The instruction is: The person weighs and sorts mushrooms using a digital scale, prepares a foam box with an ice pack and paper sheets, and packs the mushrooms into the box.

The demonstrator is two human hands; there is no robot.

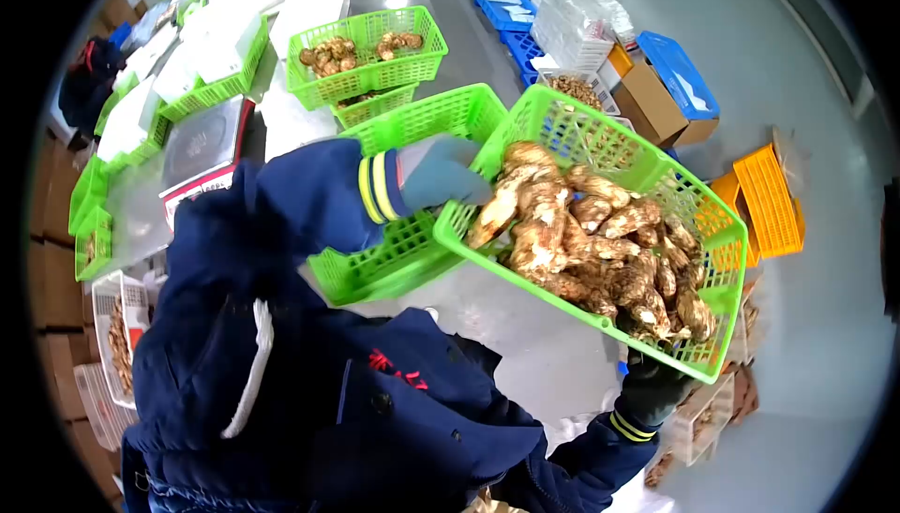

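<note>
Just beside another green basket [459, 110], I'm holding a loaded basket [536, 118] of knobbly brown tubers [542, 223] by opposite sides, probably balancing its weight: my left hand [441, 174] is pinching the rim; my right hand's [656, 388] fingers, I can't tell.

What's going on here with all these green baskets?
A person in a navy jacket is holding a green basket piled with knobbly brown roots. The left hand grips its near left end, while the right hand is at the lower right corner, its fingers mostly hidden. Another green basket sits partly behind the left arm, and a third basket, farther off, holds a few roots.
</note>
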